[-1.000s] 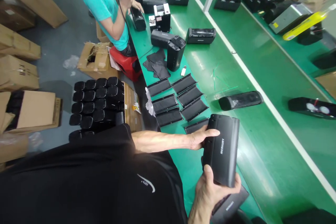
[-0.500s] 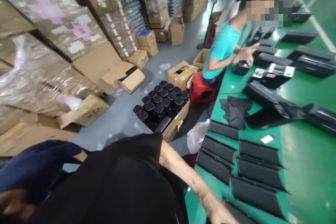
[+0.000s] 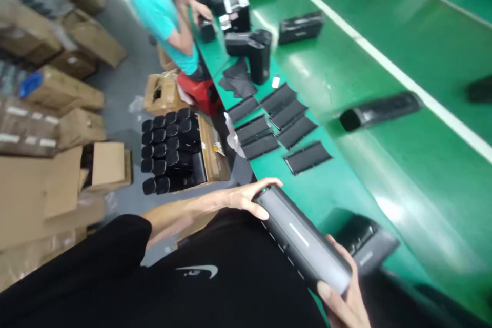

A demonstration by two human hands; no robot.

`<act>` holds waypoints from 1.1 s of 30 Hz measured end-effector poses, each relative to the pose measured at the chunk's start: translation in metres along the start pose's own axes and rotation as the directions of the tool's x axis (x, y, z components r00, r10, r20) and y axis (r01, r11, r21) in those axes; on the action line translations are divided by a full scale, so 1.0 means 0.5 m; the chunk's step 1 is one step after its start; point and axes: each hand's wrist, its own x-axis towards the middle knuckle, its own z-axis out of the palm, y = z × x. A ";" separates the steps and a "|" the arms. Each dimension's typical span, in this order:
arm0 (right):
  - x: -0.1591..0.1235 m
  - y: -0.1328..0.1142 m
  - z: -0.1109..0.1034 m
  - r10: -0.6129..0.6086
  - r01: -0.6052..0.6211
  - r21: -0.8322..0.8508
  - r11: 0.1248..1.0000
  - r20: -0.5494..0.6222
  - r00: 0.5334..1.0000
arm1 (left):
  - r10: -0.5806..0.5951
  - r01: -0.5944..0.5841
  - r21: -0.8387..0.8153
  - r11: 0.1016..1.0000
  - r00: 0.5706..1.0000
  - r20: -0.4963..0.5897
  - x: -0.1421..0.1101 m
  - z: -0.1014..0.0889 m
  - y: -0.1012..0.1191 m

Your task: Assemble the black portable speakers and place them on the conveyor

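The workbench (image 3: 338, 184) runs from lower right to upper centre of the frame. Flat panels (image 3: 282, 125) lie on it ahead of you; left of it, cylindrical units (image 3: 169, 151) stand in an open carton (image 3: 209, 148).

Matt blk plastic speaker housing (image 3: 302, 241).

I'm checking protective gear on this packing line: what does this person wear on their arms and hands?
No gloves: the left hand and right hand are both bare. The left forearm is also bare, below a short black sleeve. That sleeve belongs to a black shirt with a white curved logo on it.
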 end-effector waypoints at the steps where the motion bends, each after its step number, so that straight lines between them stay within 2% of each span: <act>1: -0.006 0.008 0.022 0.027 -0.021 0.116 0.993 -0.045 0.999 | -0.032 0.031 0.022 0.999 0.999 0.024 0.005 -0.006 0.001; 3: -0.003 0.016 0.056 0.049 -0.022 0.260 0.965 -0.097 0.994 | -0.095 0.092 0.049 0.995 0.994 0.060 0.019 -0.017 0.008; 6: 0.011 0.024 0.088 0.054 0.008 0.388 0.922 -0.147 0.988 | -0.159 0.149 0.091 0.985 0.981 0.114 0.049 -0.036 0.032; 9: 0.018 0.028 0.123 0.069 0.044 0.528 0.848 -0.194 0.979 | -0.198 0.157 0.215 0.964 0.963 0.184 0.089 -0.065 0.075; 13: 0.035 0.022 0.196 0.069 0.122 0.666 0.736 -0.254 0.965 | -0.245 0.141 0.352 0.925 0.930 0.273 0.144 -0.114 0.139; 19: 0.057 0.023 0.296 0.085 0.197 0.675 0.711 -0.362 0.928 | -0.378 0.209 0.417 0.884 0.846 0.377 0.195 -0.166 0.200; 22: 0.057 0.027 0.327 0.026 0.259 0.658 0.707 -0.390 0.920 | -0.408 0.190 0.473 0.860 0.813 0.415 0.206 -0.180 0.220; 26: 0.065 0.023 0.355 -0.039 0.329 0.567 0.755 -0.462 0.886 | -0.440 0.157 0.537 0.829 0.776 0.452 0.225 -0.197 0.238; 29: 0.073 0.016 0.372 -0.053 0.363 0.526 0.769 -0.514 0.856 | -0.451 0.105 0.623 0.775 0.782 0.430 0.240 -0.199 0.246; 33: 0.082 0.022 0.391 -0.056 0.409 0.579 0.705 -0.530 0.846 | -0.479 0.079 0.728 0.681 0.800 0.361 0.250 -0.183 0.262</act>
